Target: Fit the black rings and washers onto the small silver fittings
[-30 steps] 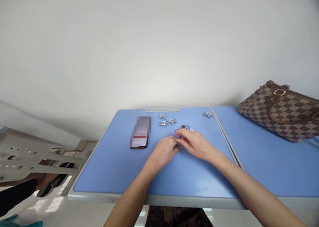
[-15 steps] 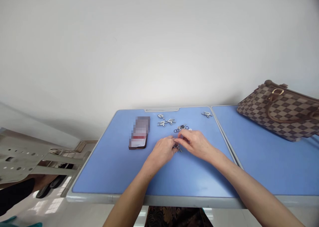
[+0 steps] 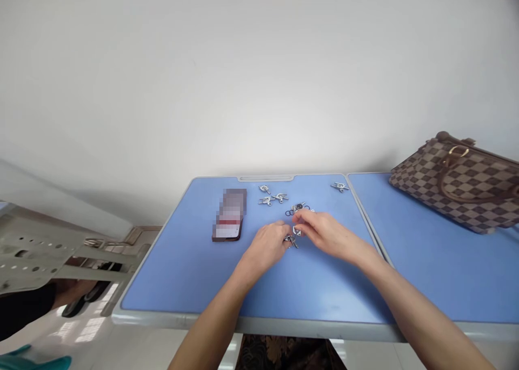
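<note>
My left hand (image 3: 265,246) rests on the blue tabletop (image 3: 182,272), its fingertips on a small bunch of metal keys (image 3: 291,241). My right hand (image 3: 324,235) hangs just above that bunch, with curled fingers over a small silver piece (image 3: 297,230). I cannot tell whether those fingers grip it. Just beyond my hands lies a tangle of dark rings and keys (image 3: 298,208). Several silver metal clips (image 3: 272,198) sit farther back, and one more clip (image 3: 339,186) lies alone near the far right corner.
A phone in a dark case (image 3: 229,216), partly pixelated, lies left of my hands. A checked brown handbag (image 3: 456,186) stands on the adjoining blue table (image 3: 441,272). A perforated pale metal rack (image 3: 44,256) sits beyond the left table edge, with a teal item (image 3: 36,362) at lower left.
My right hand has drawn slightly to the right, away from my left hand, and a small silver piece now shows below its fingers. My left hand has barely moved.
</note>
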{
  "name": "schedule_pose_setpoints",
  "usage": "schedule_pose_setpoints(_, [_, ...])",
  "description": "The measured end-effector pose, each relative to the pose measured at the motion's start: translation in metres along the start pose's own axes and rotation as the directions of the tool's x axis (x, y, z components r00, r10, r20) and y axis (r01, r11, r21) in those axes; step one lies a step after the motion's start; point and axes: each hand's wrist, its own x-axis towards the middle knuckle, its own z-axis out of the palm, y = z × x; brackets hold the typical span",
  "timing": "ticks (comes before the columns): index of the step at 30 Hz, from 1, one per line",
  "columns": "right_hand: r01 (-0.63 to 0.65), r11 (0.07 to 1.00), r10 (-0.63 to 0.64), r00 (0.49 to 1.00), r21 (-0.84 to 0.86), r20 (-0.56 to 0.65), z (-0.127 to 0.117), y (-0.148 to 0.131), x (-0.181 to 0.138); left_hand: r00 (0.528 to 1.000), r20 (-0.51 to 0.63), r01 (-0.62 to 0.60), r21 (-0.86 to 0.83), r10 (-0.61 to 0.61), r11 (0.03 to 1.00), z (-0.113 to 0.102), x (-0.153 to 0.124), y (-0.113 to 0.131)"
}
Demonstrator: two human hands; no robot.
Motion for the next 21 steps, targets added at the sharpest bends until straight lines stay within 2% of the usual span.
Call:
schedule_pose_setpoints(6, [0.003,0.991,-0.022,0.990,-0.137,-0.138,0.011,-0.001,0.005,1.000,0.009,0.028,-0.019,-0.028,0.999,-0.001,0.001,0.001])
schedule_pose_setpoints(12, [-0.041,0.986,0.008,0.979,-0.159,-0.203,0.015,-0.004,0.005,0.999,0.010,0.047,-0.059,-0.046,0.997,-0.002,0.001,0.001])
schedule_pose_setpoints(17, [-0.040,0.999,0.037,0.989,-0.020,-0.147,0.007,-0.007,0.004,0.999,0.033,0.035,-0.048,-0.033,0.998,-0.004,0.000,0.002])
schedule_pose_setpoints(21, [-0.027,0.999,0.028,0.996,0.018,-0.086,0.000,-0.009,0.003,0.999,0.010,0.033,-0.015,-0.033,0.999,-0.003,-0.001,0.002])
